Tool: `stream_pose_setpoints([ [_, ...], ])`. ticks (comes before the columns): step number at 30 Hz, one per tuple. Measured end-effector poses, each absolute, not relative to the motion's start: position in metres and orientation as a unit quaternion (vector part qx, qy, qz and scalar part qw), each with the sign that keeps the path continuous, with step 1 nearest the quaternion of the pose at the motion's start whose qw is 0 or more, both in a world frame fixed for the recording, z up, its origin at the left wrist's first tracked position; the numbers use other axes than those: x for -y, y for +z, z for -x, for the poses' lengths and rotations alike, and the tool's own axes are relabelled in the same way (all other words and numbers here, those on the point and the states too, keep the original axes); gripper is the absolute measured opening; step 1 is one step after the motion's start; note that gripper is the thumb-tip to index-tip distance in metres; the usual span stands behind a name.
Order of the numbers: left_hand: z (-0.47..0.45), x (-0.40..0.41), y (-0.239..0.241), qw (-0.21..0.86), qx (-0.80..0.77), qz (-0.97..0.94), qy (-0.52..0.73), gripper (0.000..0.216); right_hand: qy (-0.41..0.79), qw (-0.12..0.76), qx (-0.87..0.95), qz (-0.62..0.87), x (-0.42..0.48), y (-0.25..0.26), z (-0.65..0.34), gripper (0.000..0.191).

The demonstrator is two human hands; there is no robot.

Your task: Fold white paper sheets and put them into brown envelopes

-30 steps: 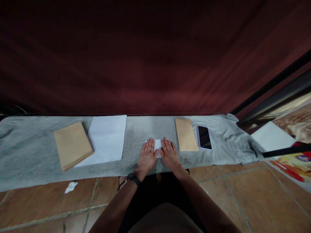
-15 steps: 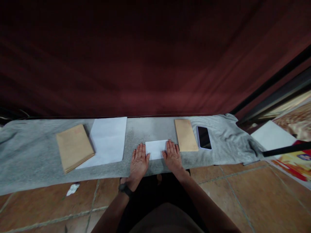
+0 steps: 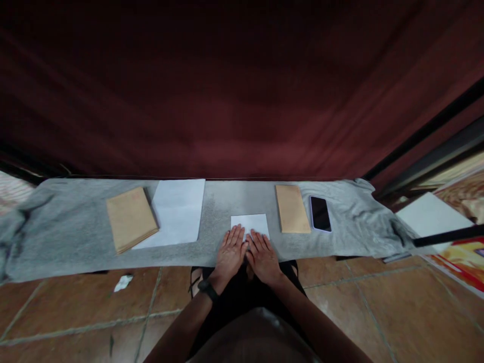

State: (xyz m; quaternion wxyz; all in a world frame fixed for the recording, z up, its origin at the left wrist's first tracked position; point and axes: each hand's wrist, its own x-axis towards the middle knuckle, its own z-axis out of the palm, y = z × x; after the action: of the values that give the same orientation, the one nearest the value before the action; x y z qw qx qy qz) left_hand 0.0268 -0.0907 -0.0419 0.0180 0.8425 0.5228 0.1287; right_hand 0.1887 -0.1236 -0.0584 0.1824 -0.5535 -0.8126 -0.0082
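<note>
A small white folded sheet of paper (image 3: 249, 221) lies on the grey cloth in front of me. My left hand (image 3: 230, 252) rests flat on its near left part, fingers stretched out. Beside it, my right hand (image 3: 262, 254) is also flat, its fingers on the near right part of the paper. The two thumbs are close together, and the hands cover the paper's near edge. To the right of the hands is a flat brown envelope (image 3: 293, 209). Further left, a stack of brown envelopes (image 3: 132, 219) overlaps large white paper sheets (image 3: 179, 209).
A phone (image 3: 320, 214) with a dark screen lies right of the single envelope. Grey cloth (image 3: 223, 194) covers the narrow bench, with a dark red curtain (image 3: 234, 126) behind. A white scrap (image 3: 123, 283) is on the tiled floor. Printed packaging (image 3: 465, 257) stands far right.
Both hands have slid inward and toward me, from the paper's side edges onto its near part. The view has shifted slightly.
</note>
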Motion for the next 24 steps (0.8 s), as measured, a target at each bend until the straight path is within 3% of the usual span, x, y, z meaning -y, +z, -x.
stream_pose_setpoints([
  [8, -0.008, 0.104, -0.044, -0.016, -0.532, -0.838, 0.121, 0.061, -0.019, 0.18, 0.787, 0.589, 0.136, -0.064, -0.207, 0.062],
  [16, -0.011, 0.09, -0.032, -0.006, -0.537, -0.842, 0.041, 0.044, -0.025, 0.175, 0.773, 0.609, 0.136, -0.062, -0.206, 0.056],
  [24, -0.024, 0.086, -0.026, 0.0, -0.513, -0.858, 0.028, 0.056, -0.03, 0.189, 0.775, 0.602, 0.136, -0.06, -0.206, 0.055],
])
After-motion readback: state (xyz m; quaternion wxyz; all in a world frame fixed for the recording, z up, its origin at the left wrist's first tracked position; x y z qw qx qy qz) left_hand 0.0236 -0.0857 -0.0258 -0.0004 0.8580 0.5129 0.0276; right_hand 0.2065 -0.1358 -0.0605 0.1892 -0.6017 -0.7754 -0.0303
